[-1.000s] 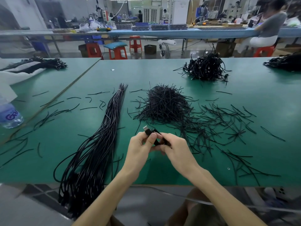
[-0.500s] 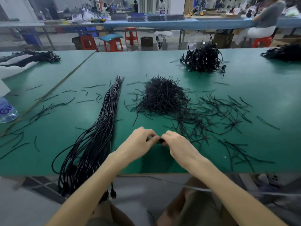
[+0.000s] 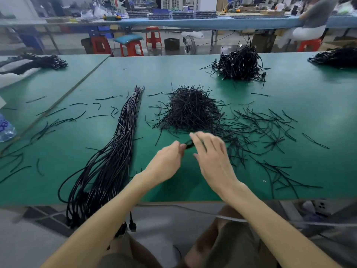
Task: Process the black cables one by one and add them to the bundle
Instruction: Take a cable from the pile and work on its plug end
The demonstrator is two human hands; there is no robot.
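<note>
**Q:** Where is the work-piece?

**A:** Centre foreground. The thin, rubber-sheathed black cable [image 3: 189,143] shows only as a short dark stub just above the mat, pinched at the fingertips of the left hand [image 3: 166,163]. The right hand [image 3: 211,157] hovers just beside it. Its fingers [image 3: 195,138] are spread, nearly straight and blurred, and whether the index tip touches the stub cannot be told.

**Q:** Which relation governs the coming move?

**A:** Probably this one. The long bundle [image 3: 110,157] of straightened black cables lies to the left of both hands. Its long axis runs from the far side toward the person, and its near ends hang over the table's front edge. The stub points rightward and away, so the cable would likely need turning to lie along that axis. The left hand is nearer the bundle and has the grip.

**Q:** And the surroundings?

**A:** A green table mat [image 3: 309,97] carries everything. A pile of short black ties [image 3: 191,111] sits just beyond the hands, with loose ties scattered to either side. A heap of coiled black cables [image 3: 239,63] lies farther back on the right, and a clear plastic water bottle [image 3: 5,128] stands at the left edge. Behind the table are red plastic stools [image 3: 131,48], a long blue workbench [image 3: 212,22] and a seated person at far right.
</note>
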